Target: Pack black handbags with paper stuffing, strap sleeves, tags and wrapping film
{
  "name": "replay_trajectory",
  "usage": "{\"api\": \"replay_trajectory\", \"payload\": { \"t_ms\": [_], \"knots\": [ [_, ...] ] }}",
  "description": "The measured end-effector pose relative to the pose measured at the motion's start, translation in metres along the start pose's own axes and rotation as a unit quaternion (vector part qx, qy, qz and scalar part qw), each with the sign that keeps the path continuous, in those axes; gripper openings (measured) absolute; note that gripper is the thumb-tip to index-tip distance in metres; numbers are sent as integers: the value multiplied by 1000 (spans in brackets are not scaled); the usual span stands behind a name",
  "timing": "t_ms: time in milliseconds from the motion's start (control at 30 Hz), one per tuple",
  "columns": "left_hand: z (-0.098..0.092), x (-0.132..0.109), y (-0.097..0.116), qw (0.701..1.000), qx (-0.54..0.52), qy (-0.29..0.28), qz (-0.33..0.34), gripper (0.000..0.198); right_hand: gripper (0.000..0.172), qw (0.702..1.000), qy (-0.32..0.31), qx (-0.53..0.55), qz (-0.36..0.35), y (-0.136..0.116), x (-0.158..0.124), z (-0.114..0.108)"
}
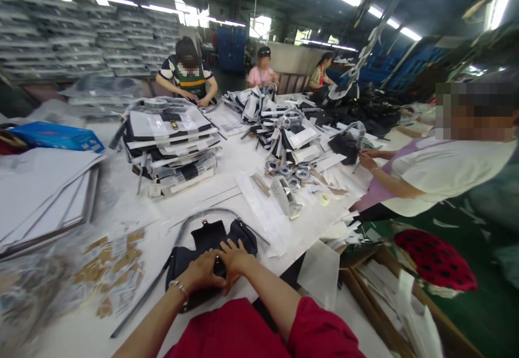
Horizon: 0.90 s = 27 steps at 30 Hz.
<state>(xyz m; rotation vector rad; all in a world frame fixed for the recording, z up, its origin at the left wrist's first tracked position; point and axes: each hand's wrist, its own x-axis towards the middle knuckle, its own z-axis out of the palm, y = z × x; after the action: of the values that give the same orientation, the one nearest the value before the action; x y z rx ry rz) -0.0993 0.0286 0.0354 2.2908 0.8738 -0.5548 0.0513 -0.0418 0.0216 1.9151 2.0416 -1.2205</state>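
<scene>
A black handbag (211, 239) lies on the white table right in front of me, its flap raised at the far side and a small gold-coloured clasp showing. Its strap, which looks wrapped in grey, arcs behind the bag and trails down to the left. My left hand (203, 272) rests on the front of the bag, fingers stretched out and thumb apart. Beside it, touching the bag too, my right hand (235, 259) has its fingers spread. The thumbs come close together near the bag's middle. My hands hide part of the bag's front.
Stacked wrapped bags (170, 141) stand ahead; a bag pile (292, 131) lies beyond. Tags (115, 266) and white boards (40, 190) are at left. A tape roll (324, 199) lies right, near a cardboard box (365, 293). A co-worker (438, 168) handles a bag; others sit behind.
</scene>
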Motion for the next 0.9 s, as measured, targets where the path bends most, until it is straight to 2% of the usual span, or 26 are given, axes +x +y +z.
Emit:
{"api": "replay_trajectory", "payload": {
  "t_ms": [100, 167, 300, 400, 500, 567, 600, 667, 733, 833, 900],
  "knots": [
    [-3, 0, 4, 1000, 4, -16, -18, 100, 125, 1000, -24, 3, -12, 3, -7, -9],
    [-3, 1, 5, 999, 10, -24, -25, 102, 118, 1000, -15, -13, -13, 6, -15, -9],
    [0, 2, 7, 999, 14, -21, -38, 104, 105, 993, 92, -79, -1, 17, -37, 7],
    [1, 2, 9, 999, 5, -5, -40, 110, 97, 985, 162, -61, -4, 33, -57, 16],
    [1, 3, 13, 999, 3, -10, -46, 110, 60, 973, 225, 58, -11, 56, -79, 12],
    [1, 4, 16, 998, 5, -21, -52, 108, 33, 948, 280, 152, -7, 75, -96, 4],
    [1, 5, 18, 998, 6, -24, -56, 107, 26, 932, 311, 187, 5, 86, -104, 1],
    [1, 6, 21, 997, 7, -25, -68, 107, 25, 903, 362, 224, 58, 111, -121, -3],
    [1, 8, 24, 996, 10, -26, -81, 108, 26, 885, 383, 225, 137, 139, -137, 0],
    [0, 10, 28, 995, 21, -34, -96, 108, 28, 871, 370, 181, 267, 186, -160, 16],
    [-1, 11, 30, 994, 30, -42, -97, 106, 34, 864, 355, 142, 326, 215, -175, 33]
  ]
}}
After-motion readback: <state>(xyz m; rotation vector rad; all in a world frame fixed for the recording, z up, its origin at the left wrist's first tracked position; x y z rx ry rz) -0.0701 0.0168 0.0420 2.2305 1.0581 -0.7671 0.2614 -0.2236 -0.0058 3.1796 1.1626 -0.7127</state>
